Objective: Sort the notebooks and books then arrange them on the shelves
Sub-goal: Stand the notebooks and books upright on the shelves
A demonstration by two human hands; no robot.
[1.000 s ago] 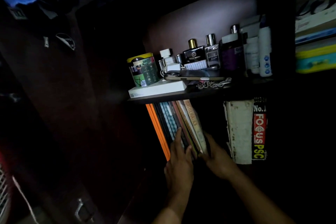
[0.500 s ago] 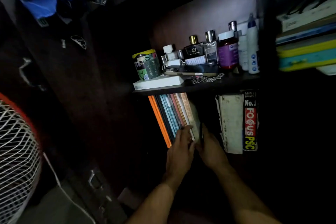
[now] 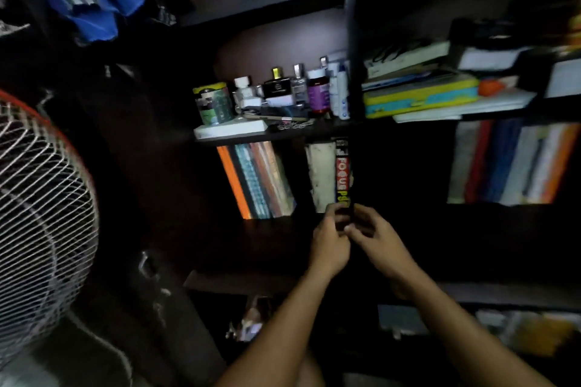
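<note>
Both hands met at the foot of the black book [image 3: 343, 173] with the red and yellow spine lettering, which stood upright on the dark shelf [image 3: 270, 223] beside a worn white book [image 3: 321, 176]. Left hand [image 3: 330, 242] and right hand [image 3: 374, 237] seemed to pinch its lower end, though blur hid the fingertips. Leaning notebooks [image 3: 256, 181] stood well apart to the left.

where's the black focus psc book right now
In the head view the black Focus PSC book stands upright on the lower shelf, just right of the worn white book, under the perfume bottles. The left hand and right hand grip its bottom end.
</note>
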